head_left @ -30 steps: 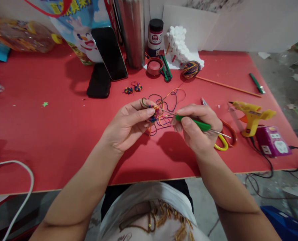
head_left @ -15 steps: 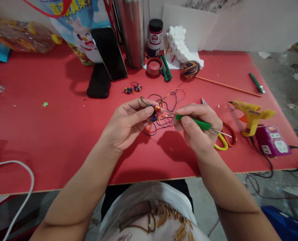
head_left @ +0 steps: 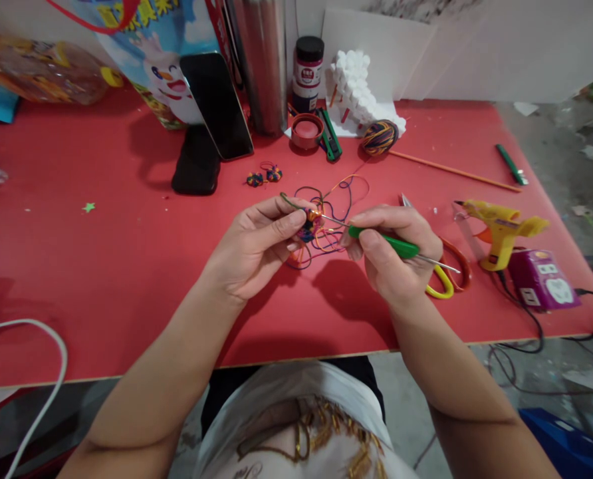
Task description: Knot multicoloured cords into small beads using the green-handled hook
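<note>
Between thumb and fingers, my left hand (head_left: 256, 246) pinches a small multicoloured crochet piece (head_left: 312, 225), partly hidden by the fingertips. My right hand (head_left: 399, 249) is closed round the green handle of a crochet hook (head_left: 385, 242). The hook's thin metal shaft points left, its tip at the orange part of the crochet piece; whether it is inside a loop I cannot tell. Loose variegated yarn (head_left: 347, 194) tangles under and behind the piece and trails up to a yarn ball (head_left: 379, 138). Two small crocheted pieces (head_left: 264, 176) lie on the table beyond my left hand.
Scissors (head_left: 442, 283) lie partly under my right hand. Further right are a yellow glue gun (head_left: 502, 229) and a purple box (head_left: 544, 279) with cables. A phone (head_left: 217, 106), steel flask (head_left: 262, 66), jar (head_left: 308, 73), green cutter (head_left: 329, 135) and white model (head_left: 351, 83) stand or lie at the back.
Both hands stay almost in place. The crochet piece has turned slightly at the hook's tip, showing more of its blue and pink yarn.
</note>
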